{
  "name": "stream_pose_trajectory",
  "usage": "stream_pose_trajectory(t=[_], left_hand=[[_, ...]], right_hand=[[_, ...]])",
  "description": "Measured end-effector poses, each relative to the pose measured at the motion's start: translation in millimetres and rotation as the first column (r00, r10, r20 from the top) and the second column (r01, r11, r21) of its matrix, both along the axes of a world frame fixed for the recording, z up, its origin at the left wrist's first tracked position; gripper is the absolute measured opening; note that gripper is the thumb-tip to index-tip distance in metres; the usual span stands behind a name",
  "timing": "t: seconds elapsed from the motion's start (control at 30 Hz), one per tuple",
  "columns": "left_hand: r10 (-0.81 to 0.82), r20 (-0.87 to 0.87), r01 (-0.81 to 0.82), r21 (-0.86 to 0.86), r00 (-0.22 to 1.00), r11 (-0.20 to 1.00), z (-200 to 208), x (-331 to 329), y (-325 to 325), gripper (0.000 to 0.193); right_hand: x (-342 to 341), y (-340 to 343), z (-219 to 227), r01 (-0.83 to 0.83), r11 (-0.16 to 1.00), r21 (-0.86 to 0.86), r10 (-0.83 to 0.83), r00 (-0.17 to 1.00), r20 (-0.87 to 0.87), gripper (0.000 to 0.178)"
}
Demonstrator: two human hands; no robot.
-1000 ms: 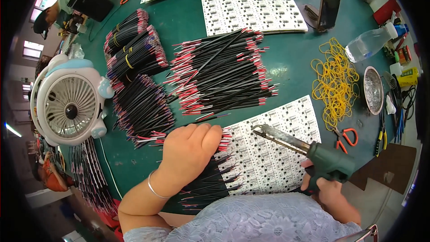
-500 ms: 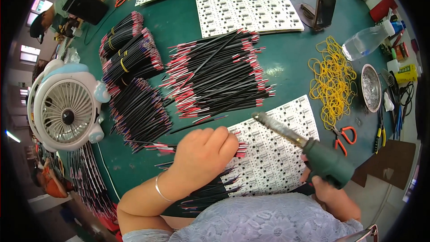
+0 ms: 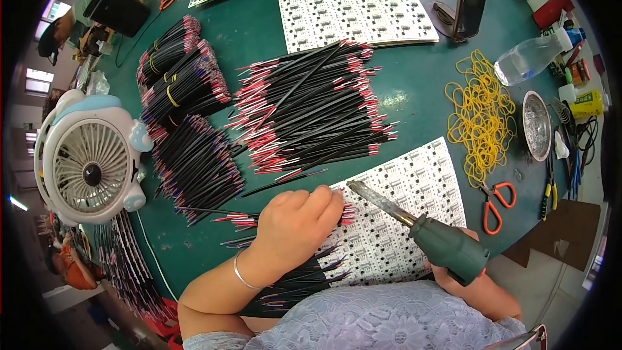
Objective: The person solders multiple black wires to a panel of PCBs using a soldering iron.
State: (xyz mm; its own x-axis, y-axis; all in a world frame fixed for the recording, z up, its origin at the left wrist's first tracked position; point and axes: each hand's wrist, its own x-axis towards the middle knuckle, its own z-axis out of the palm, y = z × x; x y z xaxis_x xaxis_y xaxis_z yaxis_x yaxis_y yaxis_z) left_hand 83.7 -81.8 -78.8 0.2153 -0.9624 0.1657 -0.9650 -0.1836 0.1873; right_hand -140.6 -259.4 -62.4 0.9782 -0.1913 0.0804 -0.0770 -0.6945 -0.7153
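Observation:
My left hand (image 3: 298,223) is closed on a small bunch of black wires (image 3: 236,219), whose red and white ends stick out on both sides of the fist. It rests at the left edge of a white circuit board panel (image 3: 414,181). My right hand (image 3: 463,275) grips a dark green soldering gun (image 3: 447,246) over the panel. Its long metal tip points toward my left hand and ends just right of the knuckles. More black wires (image 3: 298,285) lie fanned out below my left wrist, partly over the panel.
Beyond my hands lies a wide pile of black wires (image 3: 311,110); banded bundles (image 3: 184,84) lie left of it. A fan (image 3: 91,168) stands far left. At right are yellow rubber bands (image 3: 479,116), a metal bowl (image 3: 536,126), orange-handled cutters (image 3: 497,207) and a bottle (image 3: 531,58). More panels (image 3: 356,6) lie behind.
The soldering gun has moved left and slightly down, bringing its tip closer to my left hand. My left hand has stayed nearly in place, still holding the wires.

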Motion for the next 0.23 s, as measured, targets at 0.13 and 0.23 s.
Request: stream_pose_trajectory(t=[0.13, 0.23], left_hand=[[0.000, -0.001, 0.000, 0.038, 1.000, 0.999, 1.4, -0.5, -0.5, 0.025], [-0.008, 0.000, 0.008, 0.044, 1.000, 0.999, 2.7, -0.4, -0.2, 0.026]], right_hand=[[-2.3, 0.7, -2.7, 0.013, 0.998, -0.066, -0.013, 1.000, 0.009, 0.022], [-1.4, 0.7, -0.7, -0.009, 1.000, -0.012, 0.008, 0.997, -0.072, 0.023]])
